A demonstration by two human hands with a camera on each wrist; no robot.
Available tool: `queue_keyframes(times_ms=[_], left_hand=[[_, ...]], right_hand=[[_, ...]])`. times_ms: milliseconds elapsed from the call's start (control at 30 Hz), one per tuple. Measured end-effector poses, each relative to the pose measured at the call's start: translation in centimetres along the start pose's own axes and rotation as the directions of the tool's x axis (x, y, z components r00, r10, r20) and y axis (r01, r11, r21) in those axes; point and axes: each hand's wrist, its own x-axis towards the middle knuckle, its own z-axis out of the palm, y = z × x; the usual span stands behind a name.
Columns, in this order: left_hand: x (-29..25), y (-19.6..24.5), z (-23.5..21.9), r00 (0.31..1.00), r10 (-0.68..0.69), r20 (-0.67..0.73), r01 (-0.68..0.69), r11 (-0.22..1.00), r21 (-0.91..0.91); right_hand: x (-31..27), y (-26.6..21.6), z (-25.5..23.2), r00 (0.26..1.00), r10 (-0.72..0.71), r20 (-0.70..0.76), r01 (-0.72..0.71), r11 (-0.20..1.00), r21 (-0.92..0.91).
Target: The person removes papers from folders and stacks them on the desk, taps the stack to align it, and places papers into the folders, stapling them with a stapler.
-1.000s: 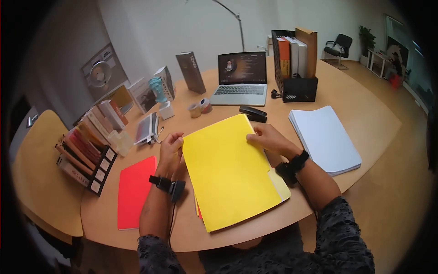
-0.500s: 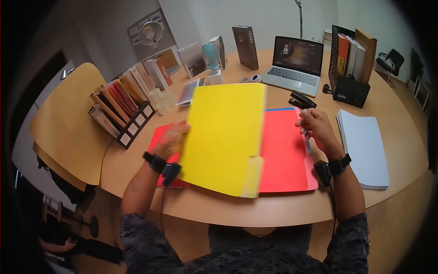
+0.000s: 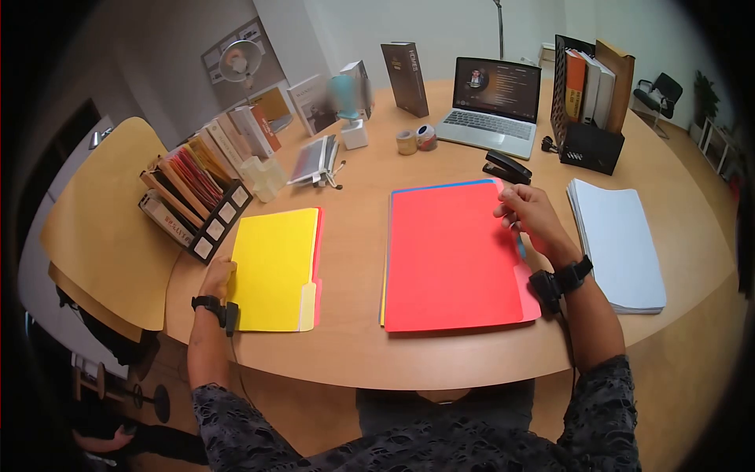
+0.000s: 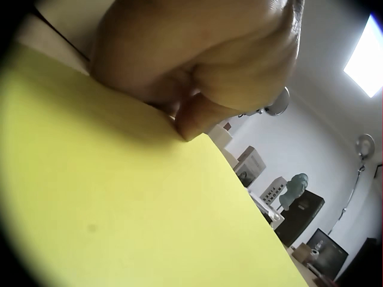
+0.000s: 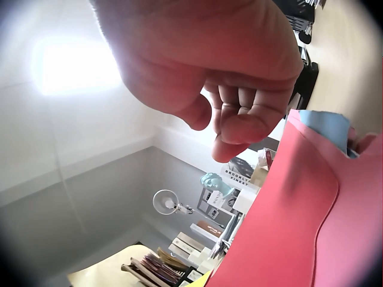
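My left hand [image 3: 219, 275] pinches the left edge of a yellow file folder [image 3: 273, 269], which lies over a red folder [image 3: 318, 293] at the left of the desk. In the left wrist view the thumb and fingers meet at the edge of the yellow sheet [image 4: 125, 197]. A second red folder [image 3: 452, 259] tops a stack at the centre, with blue and yellow edges peeking out beneath. My right hand [image 3: 535, 219] hovers by that stack's upper right corner, fingers loosely curled with nothing between them, as the right wrist view also shows.
White paper [image 3: 617, 248] is stacked at the right. A stapler [image 3: 506, 167], a laptop [image 3: 491, 110] and tape rolls [image 3: 406, 142] stand behind the folders. A full file rack [image 3: 208, 216] is at far left, a book holder [image 3: 591, 149] at back right.
My left hand has carried the yellow folder left from the central stack and laid it over the left red folder. The right hand has let go of it and stays beside the stack.
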Motion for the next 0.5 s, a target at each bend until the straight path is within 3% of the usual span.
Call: queue_keyframes(times_ms=[133, 200, 233, 267, 300, 333, 433, 467, 500], left_hand=[[-1.0, 1.5, 0.7, 0.999, -0.001, -0.047, 0.004, 0.998, 0.068], [1.1, -0.5, -0.3, 0.999, 0.005, -0.04, 0.0, 0.992, 0.128], [1.2, -0.3, -0.4, 0.974, 0.211, -0.079, -0.16, 0.894, 0.419], [1.6, -0.1, 0.2, 0.909, 0.414, -0.05, -0.277, 0.689, 0.67], [1.6, -0.4, 1.1, 0.895, 0.421, -0.147, -0.284, 0.792, 0.541], [-0.2, 2.4, 2.9, 0.898, 0.423, -0.123, -0.3, 0.792, 0.531], [-3.3, 10.8, 9.7, 0.889, 0.435, 0.14, -0.452, 0.884, 0.119], [-3.8, 12.9, 12.4, 0.864, 0.465, 0.192, -0.474, 0.88, 0.002], [-3.5, 14.5, 15.4, 0.784, 0.561, 0.266, -0.573, 0.819, -0.04]], right_hand=[[0.1, 0.2, -0.1, 1.0, -0.005, 0.004, 0.005, 1.0, -0.001], [0.0, 0.1, -0.2, 1.0, 0.001, -0.002, -0.001, 1.0, -0.011], [0.0, 0.0, -0.2, 1.0, 0.008, -0.001, -0.008, 1.0, -0.02], [0.1, 0.1, -0.2, 1.0, 0.014, -0.019, -0.014, 1.0, -0.024], [0.3, 0.2, -0.3, 1.0, 0.014, -0.02, -0.014, 1.0, 0.003], [0.4, 0.2, -0.5, 1.0, 0.015, -0.022, -0.014, 0.999, 0.028], [-0.1, -0.6, -1.1, 0.994, 0.07, -0.078, -0.063, 0.994, 0.089], [0.0, -0.8, -1.5, 0.991, 0.085, -0.104, -0.07, 0.988, 0.141], [0.4, -0.5, -2.3, 0.991, 0.12, -0.066, -0.108, 0.982, 0.157]])
